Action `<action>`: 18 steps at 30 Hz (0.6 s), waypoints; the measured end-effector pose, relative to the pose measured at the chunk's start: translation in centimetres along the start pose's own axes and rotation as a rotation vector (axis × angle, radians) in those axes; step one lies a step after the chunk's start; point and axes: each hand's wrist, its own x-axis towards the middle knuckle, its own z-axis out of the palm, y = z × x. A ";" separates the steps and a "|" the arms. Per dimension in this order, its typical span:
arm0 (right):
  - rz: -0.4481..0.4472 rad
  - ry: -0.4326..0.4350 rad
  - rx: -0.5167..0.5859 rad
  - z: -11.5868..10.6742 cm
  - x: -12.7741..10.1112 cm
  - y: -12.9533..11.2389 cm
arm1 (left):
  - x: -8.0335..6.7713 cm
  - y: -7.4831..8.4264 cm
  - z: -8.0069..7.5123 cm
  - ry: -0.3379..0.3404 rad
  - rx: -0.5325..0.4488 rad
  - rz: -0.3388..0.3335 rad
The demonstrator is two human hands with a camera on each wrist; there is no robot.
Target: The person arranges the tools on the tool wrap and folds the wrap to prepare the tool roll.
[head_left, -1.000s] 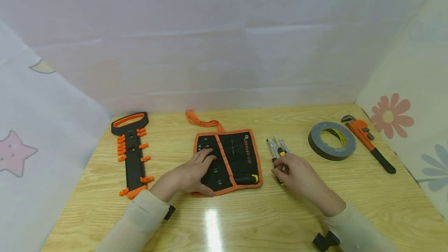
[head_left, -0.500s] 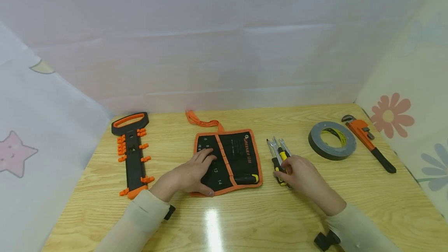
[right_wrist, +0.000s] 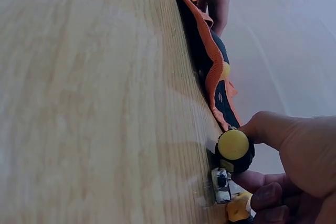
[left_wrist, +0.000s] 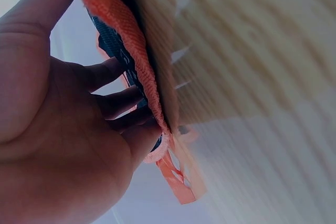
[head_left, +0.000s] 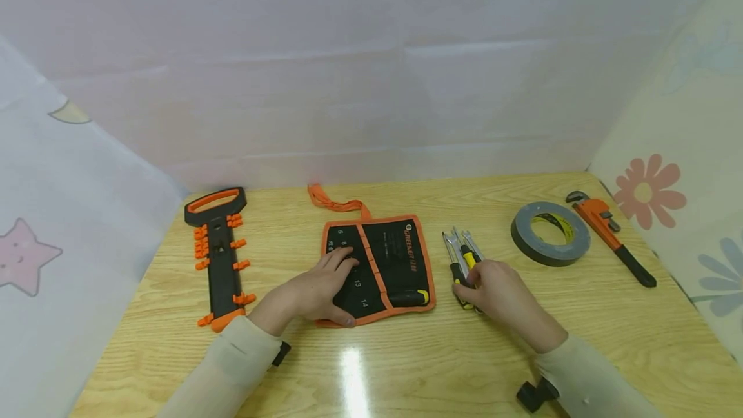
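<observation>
Head view, two hands, left (head_left: 313,292) flat on one pouch (head_left: 380,266), right (head_left: 493,289) gripping screwdrivers (head_left: 461,263) (three tips).

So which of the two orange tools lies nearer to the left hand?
The orange-and-black holder, left of the pouch under the left hand; the orange pipe wrench lies at the table's far right.

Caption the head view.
Left hand presses black-and-orange fabric tool pouch; right hand grips yellow-and-black-handled tools.

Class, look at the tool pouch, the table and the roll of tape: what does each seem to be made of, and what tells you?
Tool pouch: probably woven fabric, black with orange webbing trim; its edge looks soft and stitched.
Table: wood or wood-look laminate; visible grain, glossy glare.
Roll of tape: likely grey cloth or duct tape, matte.
</observation>
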 end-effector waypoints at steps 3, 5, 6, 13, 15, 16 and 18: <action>0.020 0.001 0.022 -0.1 0.0 0.1 | 0.0 0.1 0.0 -0.003 0.004 -0.003; 0.030 0.010 0.034 -0.2 -0.1 0.1 | 0.0 0.1 0.0 -0.003 0.008 -0.001; 0.036 0.014 0.040 -0.3 -0.2 0.2 | 0.0 0.2 -0.1 -0.003 0.008 -0.001; 0.045 0.027 0.073 -0.7 -0.2 0.2 | -0.1 0.2 -0.1 -0.005 0.004 -0.010; 0.053 0.028 0.092 -0.8 -0.2 0.2 | -0.1 0.2 -0.1 -0.004 0.005 -0.011; 0.055 0.031 0.099 -0.9 -0.2 0.2 | 0.0 0.2 -0.1 -0.004 0.007 -0.010; 0.051 0.044 0.107 -1.0 -0.3 0.2 | -0.1 0.2 -0.1 -0.003 0.008 -0.008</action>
